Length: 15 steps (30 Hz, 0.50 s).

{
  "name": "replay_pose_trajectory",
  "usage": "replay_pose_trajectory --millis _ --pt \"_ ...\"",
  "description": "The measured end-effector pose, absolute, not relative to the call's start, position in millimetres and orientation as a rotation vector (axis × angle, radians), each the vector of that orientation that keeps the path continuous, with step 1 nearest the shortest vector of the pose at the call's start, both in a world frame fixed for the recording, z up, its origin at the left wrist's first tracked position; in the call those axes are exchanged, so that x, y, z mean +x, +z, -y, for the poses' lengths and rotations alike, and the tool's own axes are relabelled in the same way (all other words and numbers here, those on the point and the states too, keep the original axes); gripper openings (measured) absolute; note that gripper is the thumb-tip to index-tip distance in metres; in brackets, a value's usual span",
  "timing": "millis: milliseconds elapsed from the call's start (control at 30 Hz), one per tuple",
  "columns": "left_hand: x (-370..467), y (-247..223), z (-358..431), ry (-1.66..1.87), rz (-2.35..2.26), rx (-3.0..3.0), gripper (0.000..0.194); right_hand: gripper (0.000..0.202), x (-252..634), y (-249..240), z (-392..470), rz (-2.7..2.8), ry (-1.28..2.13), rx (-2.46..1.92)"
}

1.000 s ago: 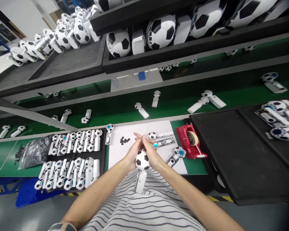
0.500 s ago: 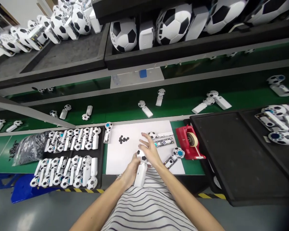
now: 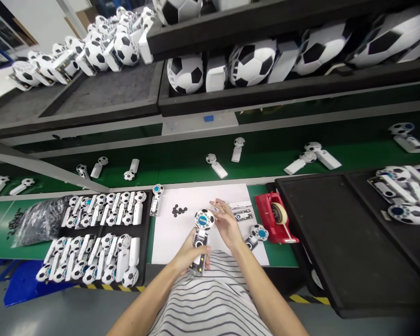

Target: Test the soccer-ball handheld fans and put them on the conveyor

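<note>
Now your left hand [image 3: 187, 254] grips the flipped white handheld fan [image 3: 201, 235], its open back up; your right hand [image 3: 227, 224], fingers loose, has let go.

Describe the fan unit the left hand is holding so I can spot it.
Start at the white sheet on the green bench. At its near edge the left hand holds an open fan unit upright; unlike the tray's football-patterned fans, its blue-centred round head and circuit board face the camera.

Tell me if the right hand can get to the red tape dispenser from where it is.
Probably yes: the right hand is free, the red tape dispenser stands just to its right, with only a small fan part lying low between.
</note>
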State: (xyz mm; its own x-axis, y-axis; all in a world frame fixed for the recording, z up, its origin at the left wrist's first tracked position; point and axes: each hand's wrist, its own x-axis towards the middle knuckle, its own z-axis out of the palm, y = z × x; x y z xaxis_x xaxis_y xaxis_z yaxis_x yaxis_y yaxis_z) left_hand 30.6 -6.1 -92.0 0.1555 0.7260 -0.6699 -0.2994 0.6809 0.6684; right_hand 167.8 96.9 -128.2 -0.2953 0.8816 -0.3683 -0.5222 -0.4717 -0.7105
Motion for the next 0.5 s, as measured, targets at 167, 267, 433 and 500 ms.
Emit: replay_pose_trajectory --millis 167,267,433,500 --pt "-11.1 -109.2 -57.3 0.822 -1.474 0.501 0.035 0.039 198.4 -128.7 -100.0 0.608 1.64 -1.104" --pt "-47.0 -115.5 -124.1 0.828 -1.657 0.51 0.026 0.041 208.8 -95.2 -122.5 0.711 1.463 -1.083" --pt "-84.0 -109.2 -222.4 0.851 -1.872 0.473 0.03 0.036 194.2 3.3 -199.2 0.886 1.154 -0.867" --pt "-94.0 -110.2 -247.3 0.832 -1.944 0.447 0.031 0.034 180.7 31.1 -233.0 0.896 1.073 -0.796"
